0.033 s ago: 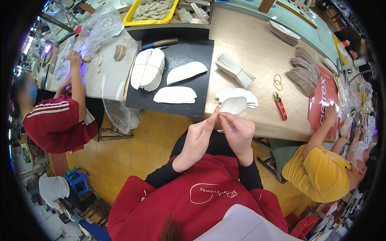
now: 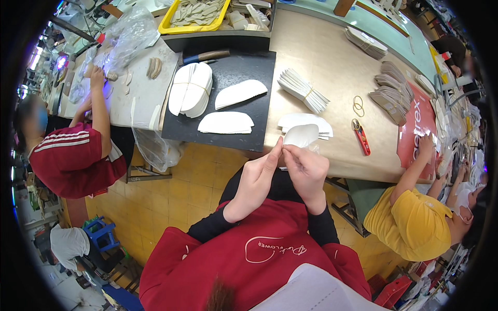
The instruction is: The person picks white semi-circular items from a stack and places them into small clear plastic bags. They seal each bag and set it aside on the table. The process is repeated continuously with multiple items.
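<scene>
My left hand [image 2: 257,176] and my right hand [image 2: 307,168] meet at the near edge of the tan worktable [image 2: 321,57]. Together they pinch a thin white curved piece [image 2: 301,136] by its lower edge, holding it upright. Just behind it, a small stack of similar white pieces [image 2: 306,122] lies on the table. On a black mat [image 2: 244,62] to the left rest two fans of white pieces [image 2: 240,93] [image 2: 225,123] and a banded bundle [image 2: 192,89].
A banded bundle of white strips [image 2: 303,90], rubber bands [image 2: 358,105] and red snips [image 2: 360,137] lie to the right. Grey pieces [image 2: 389,93] are stacked further right. A person in red [image 2: 72,155] sits left, a person in yellow [image 2: 410,223] right. A yellow tray [image 2: 194,15] stands at the back.
</scene>
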### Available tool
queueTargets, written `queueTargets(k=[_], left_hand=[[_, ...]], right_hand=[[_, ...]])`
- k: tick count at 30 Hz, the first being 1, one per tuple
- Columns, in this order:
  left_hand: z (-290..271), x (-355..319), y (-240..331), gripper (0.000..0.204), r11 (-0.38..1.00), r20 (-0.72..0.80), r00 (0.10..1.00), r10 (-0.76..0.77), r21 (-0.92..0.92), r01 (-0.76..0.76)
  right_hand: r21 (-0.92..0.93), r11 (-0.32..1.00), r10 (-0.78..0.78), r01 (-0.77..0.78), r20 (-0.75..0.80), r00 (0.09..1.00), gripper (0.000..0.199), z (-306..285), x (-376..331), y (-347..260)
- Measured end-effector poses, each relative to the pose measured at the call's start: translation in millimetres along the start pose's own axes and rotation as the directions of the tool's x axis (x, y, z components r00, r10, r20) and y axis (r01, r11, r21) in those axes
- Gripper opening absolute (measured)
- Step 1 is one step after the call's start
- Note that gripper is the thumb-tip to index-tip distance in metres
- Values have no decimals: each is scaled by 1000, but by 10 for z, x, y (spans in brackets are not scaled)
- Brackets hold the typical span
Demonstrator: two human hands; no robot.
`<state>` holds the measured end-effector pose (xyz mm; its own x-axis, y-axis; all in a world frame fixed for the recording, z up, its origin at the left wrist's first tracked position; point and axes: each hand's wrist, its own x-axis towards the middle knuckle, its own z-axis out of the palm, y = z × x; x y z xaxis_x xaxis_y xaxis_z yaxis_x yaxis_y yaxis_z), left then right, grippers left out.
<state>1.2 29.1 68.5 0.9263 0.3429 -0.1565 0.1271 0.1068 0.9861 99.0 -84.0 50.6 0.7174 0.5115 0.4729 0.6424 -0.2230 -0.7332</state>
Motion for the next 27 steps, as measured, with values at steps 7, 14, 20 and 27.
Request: queueTargets(k=[7, 14, 20, 27], left_hand=[[-10, -27, 5, 56, 999, -4, 1000, -16, 44, 16], [-87, 47, -40, 49, 992, -1, 1000, 25, -123, -25], [-56, 35, -29, 47, 994, -19, 999, 34, -100, -35], [-57, 34, -37, 42, 997, -14, 1000, -14, -79, 13]], right_hand=[[130, 987, 92, -91, -1, 996, 10, 15, -5, -52], [143, 987, 74, -76, 19, 997, 10, 28, 38, 6], [92, 995, 38, -37, -13, 999, 10, 37, 27, -17], [84, 994, 66, -66, -4, 998, 10, 33, 39, -36]])
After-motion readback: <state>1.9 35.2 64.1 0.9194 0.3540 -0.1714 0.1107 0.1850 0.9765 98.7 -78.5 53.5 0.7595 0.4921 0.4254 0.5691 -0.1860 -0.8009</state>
